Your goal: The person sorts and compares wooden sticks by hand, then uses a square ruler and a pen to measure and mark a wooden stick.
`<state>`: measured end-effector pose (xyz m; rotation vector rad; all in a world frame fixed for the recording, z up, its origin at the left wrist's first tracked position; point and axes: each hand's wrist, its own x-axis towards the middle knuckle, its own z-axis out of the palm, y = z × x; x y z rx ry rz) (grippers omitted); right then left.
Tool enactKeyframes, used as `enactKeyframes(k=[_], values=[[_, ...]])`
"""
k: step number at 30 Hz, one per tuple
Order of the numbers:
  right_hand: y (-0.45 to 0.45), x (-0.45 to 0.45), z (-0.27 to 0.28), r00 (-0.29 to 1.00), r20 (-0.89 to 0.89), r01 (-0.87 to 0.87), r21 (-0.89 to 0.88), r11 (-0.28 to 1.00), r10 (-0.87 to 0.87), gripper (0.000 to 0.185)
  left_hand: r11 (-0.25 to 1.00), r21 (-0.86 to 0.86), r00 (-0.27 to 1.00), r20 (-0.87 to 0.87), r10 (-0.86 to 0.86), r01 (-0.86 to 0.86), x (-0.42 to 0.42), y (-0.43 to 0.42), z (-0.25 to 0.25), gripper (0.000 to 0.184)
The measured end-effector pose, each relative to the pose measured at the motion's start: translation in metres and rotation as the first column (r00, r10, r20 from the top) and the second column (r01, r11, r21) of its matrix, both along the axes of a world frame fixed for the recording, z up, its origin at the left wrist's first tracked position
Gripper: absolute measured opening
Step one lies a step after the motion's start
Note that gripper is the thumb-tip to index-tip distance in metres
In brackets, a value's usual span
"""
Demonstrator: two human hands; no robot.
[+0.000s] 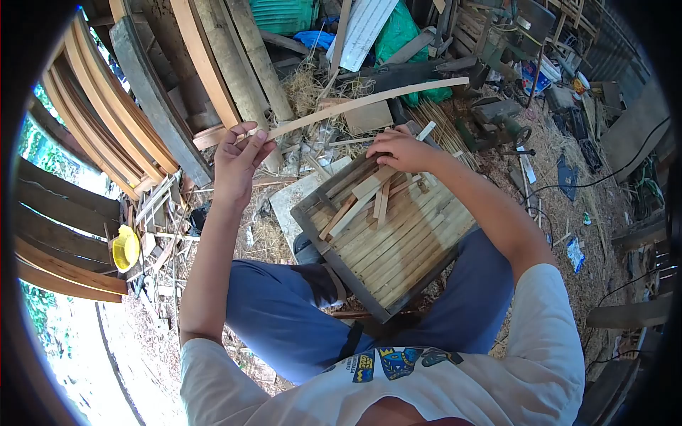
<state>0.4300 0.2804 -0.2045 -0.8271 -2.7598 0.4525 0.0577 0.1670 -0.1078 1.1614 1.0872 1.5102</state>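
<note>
A long, thin wooden strip (pixel 369 101) is pinched near one end between the thumb and fingers of my left hand (pixel 240 160). It stretches to the right, bowing slightly, beyond the tray. My right hand (pixel 403 150) is curled over the far side of a wooden tray (pixel 398 263) with a slatted base and dark rim. Its fingers close round a pale wooden piece (pixel 426 130), whose ends show on both sides of the hand; the grip itself is partly hidden. Several short wood offcuts (pixel 382 202) lie in the tray below that hand.
The tray rests between my bent legs (pixel 273 305). Curved planks (pixel 106 106) lean at the left, near a yellow bowl (pixel 126 248). Ahead stand timber posts (pixel 231 71) and a green sack (pixel 401 39). A metal vise-like tool (pixel 497 121) and a black cable (pixel 604 177) are at the right.
</note>
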Motion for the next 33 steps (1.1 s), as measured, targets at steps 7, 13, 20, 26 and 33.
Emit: enactKeyframes(k=[7,13,20,26,33], values=[[-0.022,0.004,0.033,0.771,-0.587,-0.002,-0.390,0.921,-0.247,0.027,0.998,0.028,0.998,0.036,-0.057,0.056,0.006,-0.001,0.001,0.022],[-0.059,0.015,0.084,0.311,-0.800,-0.360,-0.599,0.715,-0.514,0.029,0.983,0.147,0.989,-0.117,-0.089,0.106,0.035,-0.008,0.009,0.023],[-0.081,0.037,0.103,0.055,-0.723,-0.337,-0.663,0.669,-0.689,0.029,0.960,0.211,0.961,-0.243,-0.132,0.185,0.070,-0.010,0.021,0.027],[-0.079,0.084,0.106,-0.109,-0.732,-0.246,-0.636,0.732,-0.672,0.021,0.959,0.151,0.942,-0.275,-0.193,0.241,0.116,-0.009,0.031,0.022],[-0.083,0.142,0.107,-0.162,-0.795,-0.232,-0.545,0.806,-0.584,0.016,0.902,0.117,0.879,-0.308,-0.364,0.415,0.167,-0.005,0.031,0.021]])
